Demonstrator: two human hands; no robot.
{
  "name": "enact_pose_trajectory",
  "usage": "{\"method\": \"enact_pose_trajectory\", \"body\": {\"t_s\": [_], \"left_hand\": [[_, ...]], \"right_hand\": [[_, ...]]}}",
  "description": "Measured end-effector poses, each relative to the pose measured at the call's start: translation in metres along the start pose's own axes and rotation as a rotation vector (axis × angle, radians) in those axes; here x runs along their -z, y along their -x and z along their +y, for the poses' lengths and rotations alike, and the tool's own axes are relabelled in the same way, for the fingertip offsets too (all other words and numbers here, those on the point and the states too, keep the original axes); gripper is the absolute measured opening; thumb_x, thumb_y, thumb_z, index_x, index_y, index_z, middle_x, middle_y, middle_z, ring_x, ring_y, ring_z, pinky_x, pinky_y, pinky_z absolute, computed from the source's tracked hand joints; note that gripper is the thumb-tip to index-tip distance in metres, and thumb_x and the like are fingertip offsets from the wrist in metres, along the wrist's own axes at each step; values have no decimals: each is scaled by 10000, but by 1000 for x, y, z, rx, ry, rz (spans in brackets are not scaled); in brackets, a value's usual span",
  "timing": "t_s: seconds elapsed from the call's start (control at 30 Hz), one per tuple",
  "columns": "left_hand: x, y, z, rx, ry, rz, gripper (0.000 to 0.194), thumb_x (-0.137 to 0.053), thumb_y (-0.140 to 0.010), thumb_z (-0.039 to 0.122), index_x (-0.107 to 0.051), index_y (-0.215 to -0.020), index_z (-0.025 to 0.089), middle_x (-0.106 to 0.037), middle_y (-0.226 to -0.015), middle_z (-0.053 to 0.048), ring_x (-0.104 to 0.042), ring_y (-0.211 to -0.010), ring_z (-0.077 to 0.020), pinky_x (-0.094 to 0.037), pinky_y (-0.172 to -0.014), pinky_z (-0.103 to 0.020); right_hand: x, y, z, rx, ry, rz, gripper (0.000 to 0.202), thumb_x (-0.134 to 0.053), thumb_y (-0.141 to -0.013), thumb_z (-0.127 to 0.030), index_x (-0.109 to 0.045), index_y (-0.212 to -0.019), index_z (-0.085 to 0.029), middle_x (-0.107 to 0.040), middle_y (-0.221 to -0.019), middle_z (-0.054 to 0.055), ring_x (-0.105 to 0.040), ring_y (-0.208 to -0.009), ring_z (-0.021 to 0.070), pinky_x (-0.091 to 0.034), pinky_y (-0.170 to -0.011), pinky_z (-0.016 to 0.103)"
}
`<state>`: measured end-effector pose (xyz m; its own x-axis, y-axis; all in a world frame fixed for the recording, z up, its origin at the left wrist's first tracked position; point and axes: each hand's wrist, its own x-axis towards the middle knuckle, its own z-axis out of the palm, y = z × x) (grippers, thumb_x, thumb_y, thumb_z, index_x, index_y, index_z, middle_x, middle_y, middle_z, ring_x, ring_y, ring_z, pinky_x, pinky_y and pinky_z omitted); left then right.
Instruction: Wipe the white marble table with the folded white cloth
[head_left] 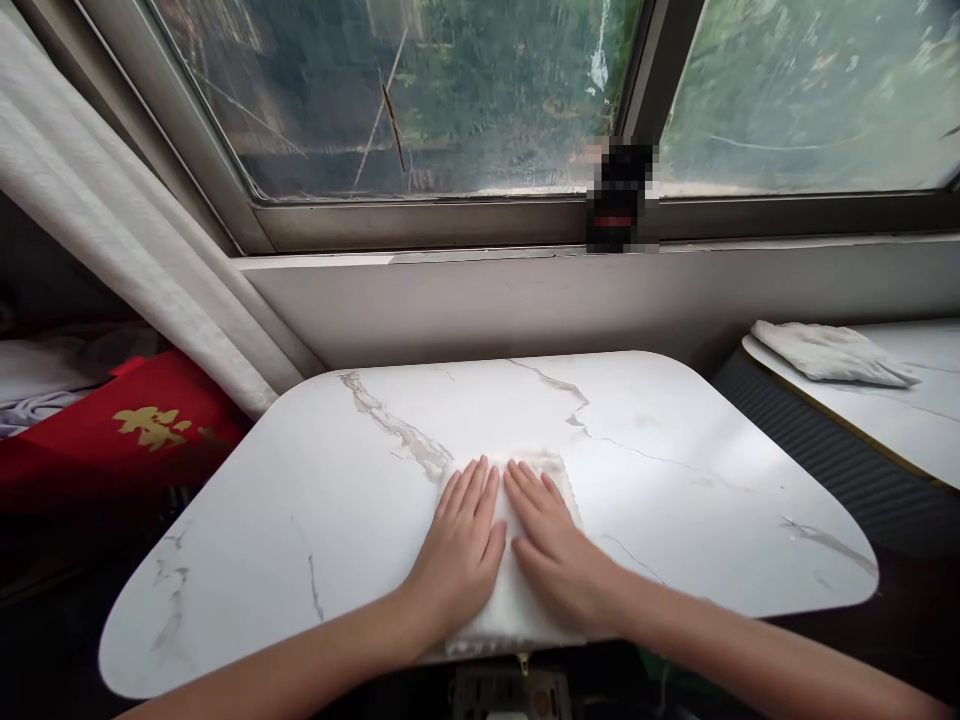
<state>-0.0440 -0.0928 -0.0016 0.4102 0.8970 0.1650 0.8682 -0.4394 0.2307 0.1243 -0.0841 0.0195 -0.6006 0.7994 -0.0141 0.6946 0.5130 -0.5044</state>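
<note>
A white cloth (510, 600) lies flat on the white marble-patterned table (360, 480), reaching its near edge. My left hand (461, 545) rests palm down on the cloth's left part, fingers stretched out and pointing away from me. On the right part, my right hand (559, 550) also lies flat with its fingers extended. The two hands are side by side with a narrow gap between them, and neither grips the cloth. Parts of the cloth are hidden under both palms.
Behind the table is a wall below a window (420, 225). A curtain (150, 230) and a red cloth with gold print (172, 440) are at left. On the right, another folded white cloth (832, 352) lies on a second surface (915, 410).
</note>
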Motion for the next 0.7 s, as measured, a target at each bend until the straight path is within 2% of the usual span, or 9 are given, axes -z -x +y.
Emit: {"method": "enact_pose_trajectory", "body": {"t_s": [0.1, 0.17, 0.27, 0.4, 0.53, 0.7], "left_hand": [[-5, -43, -14, 98, 10, 45, 512, -214, -971, 275, -256, -1445, 89, -234, -1517, -112, -164, -1402, -216, -189, -1145, -442], [-9, -76, -26, 147, 6, 88, 506, -205, -974, 289, -292, -1429, 87, -275, -1504, -113, -191, -1397, -213, -183, -1144, -434], [-12, -125, -49, 169, -15, 131, 493, -222, -970, 294, -355, -1398, 89, -340, -1476, -112, -246, -1382, -201, -177, -1143, -398], [-12, -177, -84, 129, -29, 111, 478, -227, -958, 258, -385, -1383, 107, -355, -1471, -92, -278, -1370, -175, -170, -1140, -374], [-9, -209, -108, 116, -36, 92, 474, -233, -954, 244, -392, -1378, 107, -350, -1472, -92, -276, -1371, -173, -173, -1134, -376], [-9, -222, -117, 138, -63, 113, 461, -225, -964, 234, -405, -1366, 100, -398, -1446, -95, -307, -1356, -178, -169, -1133, -377]], "right_hand": [[11, -41, 23, 18, 222, 110, 582, -298, -914, -240, -223, -1466, -72, -168, -1528, 134, -114, -1412, 254, -167, -1145, 471], [16, -72, 39, 33, 351, 190, 571, -300, -911, -247, -285, -1441, -35, -233, -1509, 167, -160, -1403, 285, -175, -1134, 490], [22, -116, 59, -9, 437, 246, 553, -270, -922, -255, -322, -1426, -33, -294, -1488, 177, -218, -1388, 294, -200, -1122, 477], [29, -165, 80, -110, 473, 291, 549, -278, -921, -265, -333, -1426, -55, -294, -1491, 173, -236, -1380, 309, -209, -1107, 470], [36, -201, 93, -136, 477, 306, 549, -285, -922, -271, -328, -1426, -56, -298, -1493, 168, -244, -1377, 305, -201, -1102, 455], [40, -219, 101, -112, 472, 304, 531, -282, -926, -245, -341, -1416, -50, -345, -1472, 169, -278, -1362, 281, -182, -1106, 429]]}}
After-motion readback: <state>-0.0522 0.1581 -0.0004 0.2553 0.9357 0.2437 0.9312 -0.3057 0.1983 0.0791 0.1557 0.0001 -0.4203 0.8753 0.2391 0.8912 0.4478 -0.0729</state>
